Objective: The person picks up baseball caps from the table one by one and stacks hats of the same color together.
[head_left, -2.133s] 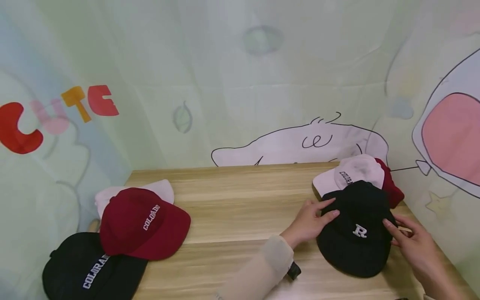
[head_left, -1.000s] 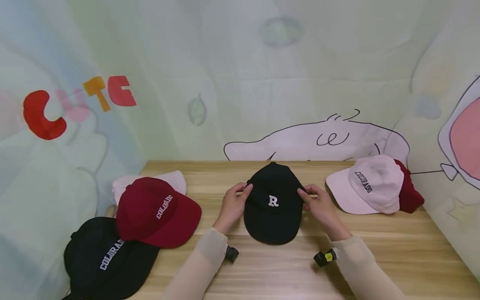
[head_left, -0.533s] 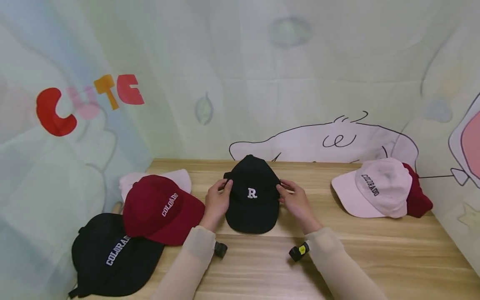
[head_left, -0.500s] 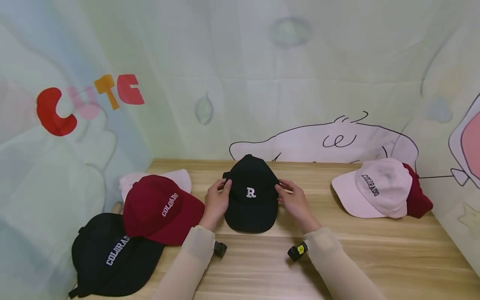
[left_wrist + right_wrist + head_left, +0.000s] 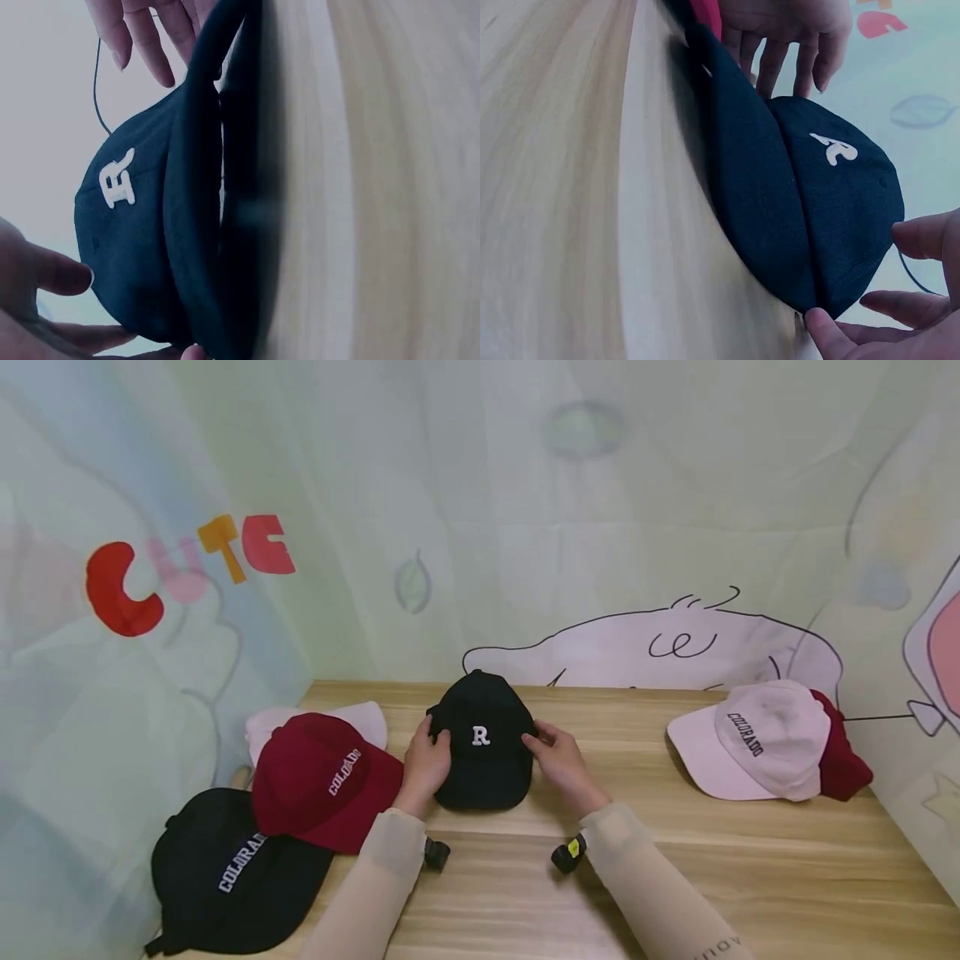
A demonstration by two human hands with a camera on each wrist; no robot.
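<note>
A black baseball cap (image 5: 483,777) with a white letter R stands brim forward near the back of the wooden table. My left hand (image 5: 426,768) grips its left side, thumb on the crown and the other fingers behind. On the opposite side my right hand (image 5: 561,767) holds the cap between thumb and fingers. In the left wrist view the brim (image 5: 191,217) shows close over the tabletop, and in the right wrist view fingertips (image 5: 825,322) sit right at the cap's lower edge. A dark red cap (image 5: 322,781) is just left of my left hand.
At the left, the red cap overlaps a black COLORADO cap (image 5: 240,902) and a pinkish-white cap (image 5: 367,722). A pale pink cap (image 5: 776,735) lies against another dark red cap (image 5: 843,760) at the right. A printed curtain (image 5: 480,527) hangs behind the table (image 5: 510,902).
The black R cap has come off the right-hand pile and moved left with both hands, ending beside the left-hand caps. In the last half second it has shifted slightly further left.
</note>
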